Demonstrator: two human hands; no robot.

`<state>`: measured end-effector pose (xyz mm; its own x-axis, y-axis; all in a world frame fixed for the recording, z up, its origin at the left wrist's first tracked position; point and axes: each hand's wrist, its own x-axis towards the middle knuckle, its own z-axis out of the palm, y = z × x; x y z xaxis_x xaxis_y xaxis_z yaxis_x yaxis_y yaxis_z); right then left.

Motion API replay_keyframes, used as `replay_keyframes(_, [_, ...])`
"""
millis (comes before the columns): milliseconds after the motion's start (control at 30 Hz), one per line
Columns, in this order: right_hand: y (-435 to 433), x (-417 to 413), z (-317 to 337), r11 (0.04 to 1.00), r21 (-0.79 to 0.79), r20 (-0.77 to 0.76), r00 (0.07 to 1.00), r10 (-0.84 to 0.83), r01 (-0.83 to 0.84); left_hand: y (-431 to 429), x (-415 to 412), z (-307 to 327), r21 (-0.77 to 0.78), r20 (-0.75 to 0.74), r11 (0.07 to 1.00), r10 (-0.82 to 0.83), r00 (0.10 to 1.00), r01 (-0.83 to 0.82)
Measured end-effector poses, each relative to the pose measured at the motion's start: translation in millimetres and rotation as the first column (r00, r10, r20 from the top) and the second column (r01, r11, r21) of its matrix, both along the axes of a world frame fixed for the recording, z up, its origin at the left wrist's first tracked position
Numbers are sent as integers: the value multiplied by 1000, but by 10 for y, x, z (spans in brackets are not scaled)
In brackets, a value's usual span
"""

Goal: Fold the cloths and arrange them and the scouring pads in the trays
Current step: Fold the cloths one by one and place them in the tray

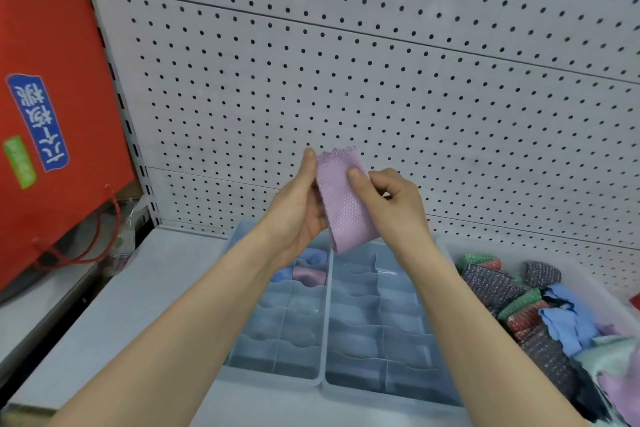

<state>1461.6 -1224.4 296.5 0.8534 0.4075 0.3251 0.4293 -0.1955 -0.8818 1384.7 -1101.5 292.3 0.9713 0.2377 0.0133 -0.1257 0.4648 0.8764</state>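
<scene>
Two bare forearms reach in from the bottom edge and meet above the trays. The left hand (298, 204) cups the pink cloth (346, 201) from behind, its thumb lying up the cloth's left edge. The right hand (391, 198) pinches it, thumb on the front face and curled fingers (388, 184) behind. The cloth is already a narrow folded strip held upright in the air, its scalloped edge on top.

Directly below, the left tray (270, 380) holds a folded blue cloth (313, 256) and a folded pink one (310, 276) in its far compartments. Its other cells look unfilled, as do all those visible in the right tray (391, 392).

Further right, a white bin (448, 250) is heaped with scouring pads (491, 284) and loose cloths (568, 319). So the job seems barely begun: one more fold or a placement for this cloth, then nearly the whole pile.

At the left a red bag (52, 114) carries a blue label (38, 121) with white Chinese characters turned sideways, which I cannot read confidently. A green label under it is too blurred.
</scene>
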Motion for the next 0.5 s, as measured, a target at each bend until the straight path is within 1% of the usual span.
replay_keyframes(67, [15,21,3,1000,-20,-32,999,-17,16,-42,2,-41,116,14,993,28,999,-30])
replay_keyframes(133, [7,31,1,999,-47,-37,999,-22,20,-52,18,-88,177,8,977,122,993,-121])
replay_keyframes(200, [-16,27,-9,999,-34,12,999,-36,36,-39,28,-113,212,-17,959,194,981,-186])
replay_keyframes(267, [-41,17,5,998,-1,70,996,-55,55,-28,32,-108,266,-2,941,218,976,-209])
replay_keyframes(300, [-52,29,1,998,17,74,996,-54,53,-29,28,-106,284,11,936,215,976,-209])
replay_keyframes(433, [-65,56,2,992,122,-54,999,-5,11,-36,12,-99,292,23,927,239,971,-235])
replay_keyframes(500, [-88,59,11,993,110,-138,989,60,-45,-40,-12,-67,271,23,935,229,973,-227])
